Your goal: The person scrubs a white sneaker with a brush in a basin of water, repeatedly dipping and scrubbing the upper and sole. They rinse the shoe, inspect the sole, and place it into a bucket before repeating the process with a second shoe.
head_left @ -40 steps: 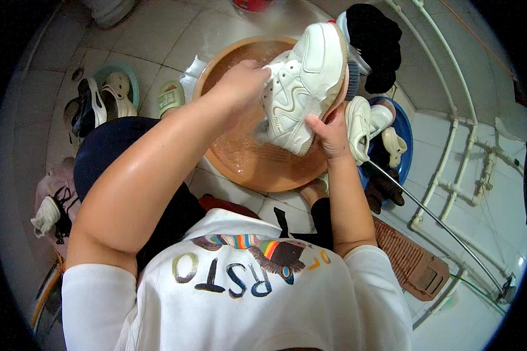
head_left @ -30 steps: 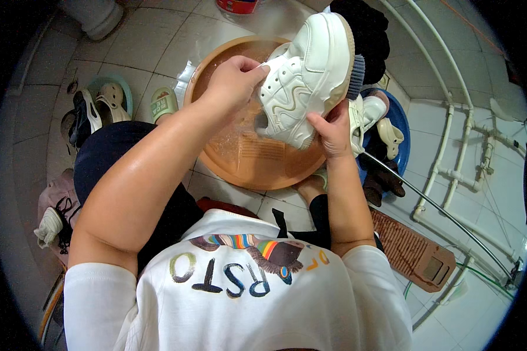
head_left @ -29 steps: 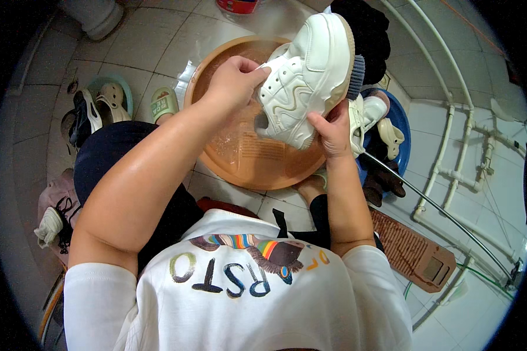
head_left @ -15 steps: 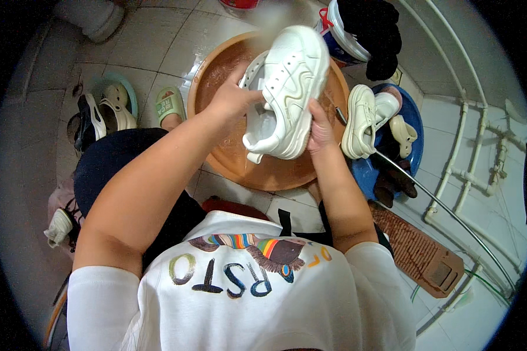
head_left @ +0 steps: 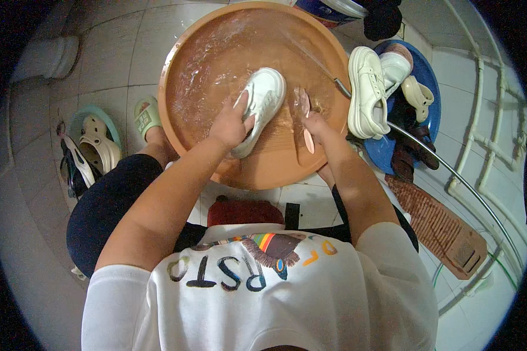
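White shoe (head_left: 266, 96) down inside the round orange basin (head_left: 263, 176), toe pointing away from the wearer: half a second ago it was held up over the basin between both hands, and now only the left hand (head_left: 231, 124) has it, thumb and fingers closed on its side near the opening. The right hand (head_left: 319, 124) has come off the shoe and is closed around a pink-handled brush (head_left: 309, 142), just beside the shoe but apart from it; the bristles cannot be made out. The change appears to divide the work, one hand steadying and one free for the brush, with shoe, brush and water (head_left: 216, 50) together in one place. How deep the shoe sits is hard to tell. At the basin's right edge, a grey nozzle (head_left: 342, 88) points inward. Beyond it, a white lace-up shoe (head_left: 363, 93) leans by a blue basin (head_left: 436, 111) containing a cream clog (head_left: 418, 98). A brown washboard (head_left: 439, 225) lies nearer the wearer.
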Tool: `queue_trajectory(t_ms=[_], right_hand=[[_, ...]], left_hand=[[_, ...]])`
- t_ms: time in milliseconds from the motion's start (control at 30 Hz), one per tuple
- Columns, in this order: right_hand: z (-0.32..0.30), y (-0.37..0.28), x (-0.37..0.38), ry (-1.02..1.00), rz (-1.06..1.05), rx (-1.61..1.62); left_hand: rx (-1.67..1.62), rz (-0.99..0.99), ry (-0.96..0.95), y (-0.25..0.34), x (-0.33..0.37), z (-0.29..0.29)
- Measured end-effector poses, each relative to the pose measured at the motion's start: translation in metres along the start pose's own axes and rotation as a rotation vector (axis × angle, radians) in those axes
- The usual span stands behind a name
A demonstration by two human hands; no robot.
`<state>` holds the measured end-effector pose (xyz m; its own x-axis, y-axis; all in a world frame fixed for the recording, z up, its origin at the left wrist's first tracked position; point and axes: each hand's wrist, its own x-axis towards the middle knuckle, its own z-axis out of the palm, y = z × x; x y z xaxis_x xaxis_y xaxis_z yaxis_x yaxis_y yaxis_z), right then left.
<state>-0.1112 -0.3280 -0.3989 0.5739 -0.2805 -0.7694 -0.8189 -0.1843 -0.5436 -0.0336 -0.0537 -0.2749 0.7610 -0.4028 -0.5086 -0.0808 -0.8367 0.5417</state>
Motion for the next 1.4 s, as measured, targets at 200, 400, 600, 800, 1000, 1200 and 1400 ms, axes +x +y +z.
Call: queue_trajectory(t_ms=[200,400,600,800,1000,1200,1400], right_hand=[[0.013,-0.118,-0.042,0.373,-0.295,-0.145],[0.043,-0.094,-0.082,0.083,-0.533,-0.557],[0.028,-0.127,-0.068,0.067,-0.518,-0.925],[0.055,-0.140,-0.102,-0.163,-0.614,-0.983],[0.050,-0.153,-0.035,0.219,-0.304,-0.779],[0.077,-0.112,-0.004,0.418,-0.380,-0.015],[0.068,-0.112,-0.034,0.548,-0.359,0.026]], left_hand=[[0.189,-0.073,-0.260,0.030,0.000,-0.018],[0.178,-0.271,-0.310,0.023,0.014,-0.018],[0.144,-0.232,-0.191,0.013,0.020,-0.010],[0.013,-0.394,-0.224,0.010,0.019,-0.019],[-0.582,-0.479,-0.452,-0.023,0.031,-0.011],[-1.162,-0.706,-0.418,-0.038,0.022,-0.015],[0.070,-0.418,0.291,-0.001,0.013,-0.041]])
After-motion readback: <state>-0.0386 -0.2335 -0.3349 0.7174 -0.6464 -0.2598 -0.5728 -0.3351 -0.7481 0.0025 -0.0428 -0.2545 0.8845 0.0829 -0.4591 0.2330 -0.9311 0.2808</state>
